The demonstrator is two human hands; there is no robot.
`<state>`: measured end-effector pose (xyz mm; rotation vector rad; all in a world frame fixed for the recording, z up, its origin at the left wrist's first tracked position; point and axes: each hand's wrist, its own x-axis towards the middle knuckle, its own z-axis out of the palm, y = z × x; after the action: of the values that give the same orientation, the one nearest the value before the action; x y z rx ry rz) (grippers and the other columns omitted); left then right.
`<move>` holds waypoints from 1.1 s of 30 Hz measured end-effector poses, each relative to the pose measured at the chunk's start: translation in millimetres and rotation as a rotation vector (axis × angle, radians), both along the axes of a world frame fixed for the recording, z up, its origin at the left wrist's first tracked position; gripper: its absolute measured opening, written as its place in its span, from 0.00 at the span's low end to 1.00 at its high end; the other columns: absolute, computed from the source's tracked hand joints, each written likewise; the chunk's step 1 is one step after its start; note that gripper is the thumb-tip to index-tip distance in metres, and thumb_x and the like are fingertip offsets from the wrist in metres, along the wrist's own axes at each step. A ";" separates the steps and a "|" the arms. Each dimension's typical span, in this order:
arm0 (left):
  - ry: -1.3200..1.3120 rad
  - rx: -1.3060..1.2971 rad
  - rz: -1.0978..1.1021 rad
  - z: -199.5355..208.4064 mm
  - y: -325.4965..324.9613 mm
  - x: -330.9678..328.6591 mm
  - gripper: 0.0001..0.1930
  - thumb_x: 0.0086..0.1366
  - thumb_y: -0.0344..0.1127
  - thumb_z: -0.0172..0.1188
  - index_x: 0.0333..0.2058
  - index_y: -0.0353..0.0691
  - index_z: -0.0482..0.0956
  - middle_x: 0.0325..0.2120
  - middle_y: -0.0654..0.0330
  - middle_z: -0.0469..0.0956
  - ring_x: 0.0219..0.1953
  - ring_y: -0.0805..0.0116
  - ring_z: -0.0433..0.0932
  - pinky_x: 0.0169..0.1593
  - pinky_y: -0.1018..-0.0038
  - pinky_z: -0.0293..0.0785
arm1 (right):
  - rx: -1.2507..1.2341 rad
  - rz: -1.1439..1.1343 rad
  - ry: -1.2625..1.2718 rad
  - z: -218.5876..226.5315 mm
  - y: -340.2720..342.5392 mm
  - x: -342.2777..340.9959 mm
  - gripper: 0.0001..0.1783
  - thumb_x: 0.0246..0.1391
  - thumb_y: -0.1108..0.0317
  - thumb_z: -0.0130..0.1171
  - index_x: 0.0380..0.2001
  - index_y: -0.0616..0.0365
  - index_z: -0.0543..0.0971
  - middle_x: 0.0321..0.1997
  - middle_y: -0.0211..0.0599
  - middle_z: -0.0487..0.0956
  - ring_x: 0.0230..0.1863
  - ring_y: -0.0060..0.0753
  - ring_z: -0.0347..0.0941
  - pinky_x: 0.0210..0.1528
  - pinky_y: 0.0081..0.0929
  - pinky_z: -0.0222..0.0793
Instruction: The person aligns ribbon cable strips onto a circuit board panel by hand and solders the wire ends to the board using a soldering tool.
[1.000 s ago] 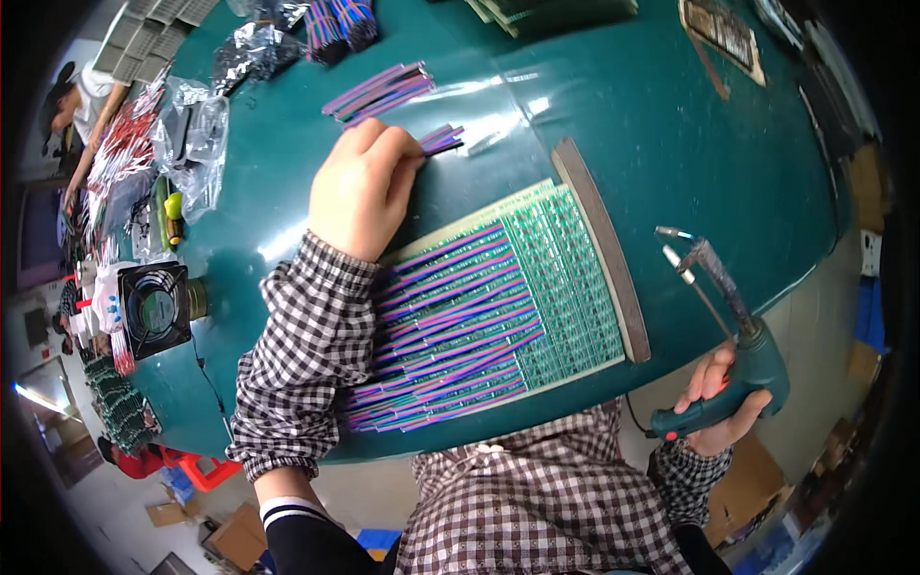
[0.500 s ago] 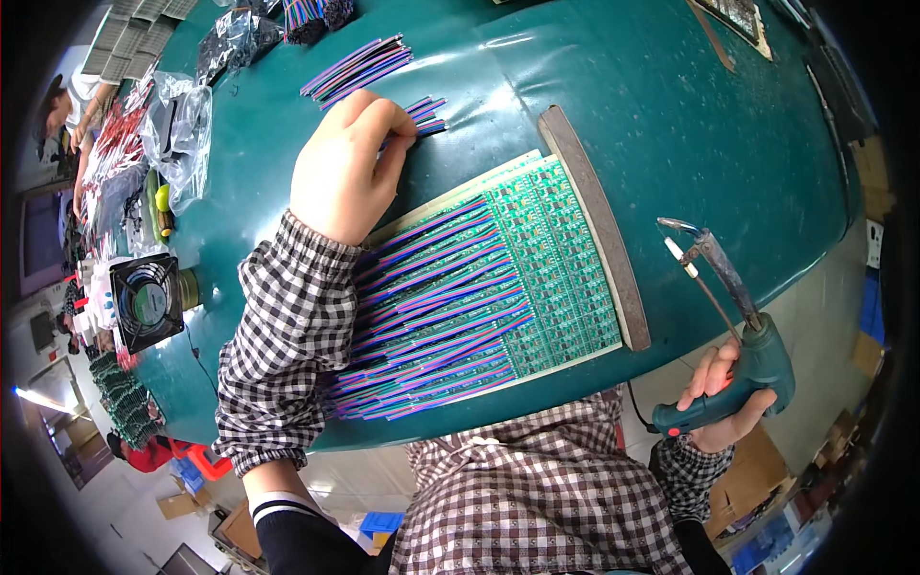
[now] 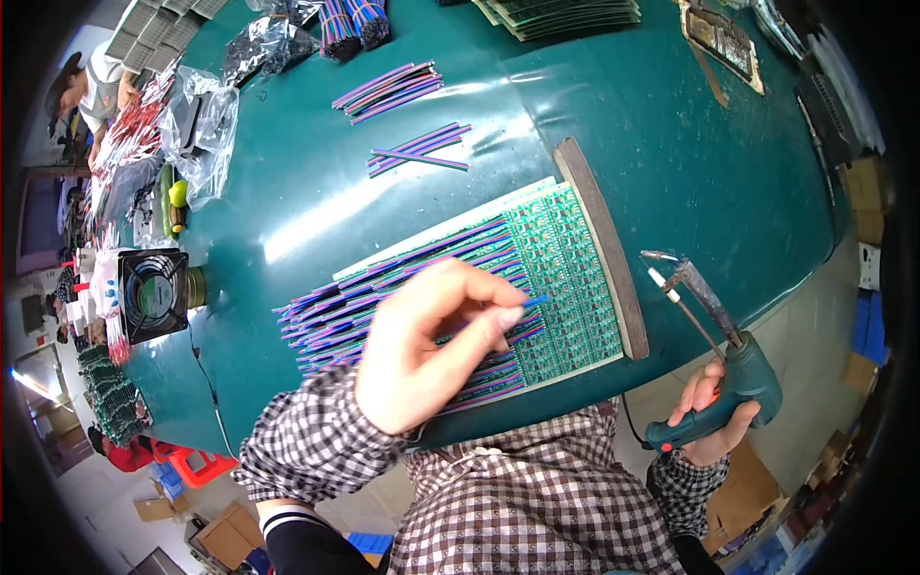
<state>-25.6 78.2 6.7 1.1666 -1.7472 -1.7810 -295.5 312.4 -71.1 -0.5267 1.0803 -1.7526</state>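
Observation:
Between the thumb and forefinger of my left hand (image 3: 426,335) is a short ribbon wire, its blue end (image 3: 535,301) sticking out over a panel of green circuit boards (image 3: 570,278). Rows of blue, pink and black ribbon wires (image 3: 450,238) run leftward from the panel's middle, partly hidden under that hand. My right hand (image 3: 709,412) grips the green handle of a soldering gun (image 3: 754,379), held off the table's edge at the right. Its bent metal tip (image 3: 661,256) and a thin white-ended tube (image 3: 671,287) point up and left, apart from the panel.
A brown bar (image 3: 606,254) lies along the panel's right edge. Beyond the panel are a few crossed ribbon wires (image 3: 417,153) and a larger pile (image 3: 388,91). A small black fan (image 3: 153,295) stands at left; stacked boards (image 3: 561,14) sit at the back. Another person (image 3: 91,86) is far left.
My left hand has come from the loose wires back toward me and right, over the panel, with a wire pinched in it. My right hand still holds the soldering gun.

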 end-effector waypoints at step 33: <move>-0.419 -1.312 -0.225 -55.9 57.0 -3.5 0.17 0.54 0.32 0.63 0.43 0.35 0.85 0.40 0.60 0.81 0.42 0.69 0.82 0.40 0.78 0.78 | 0.451 0.261 0.706 58.3 20.1 41.4 0.35 0.49 0.31 0.73 0.36 0.56 0.87 0.34 0.32 0.88 0.34 0.37 0.84 0.42 0.36 0.79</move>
<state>-29.1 135.3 -49.3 0.7218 -2.6111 -0.1384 -254.0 332.5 -12.7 -0.9797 1.7449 -1.0489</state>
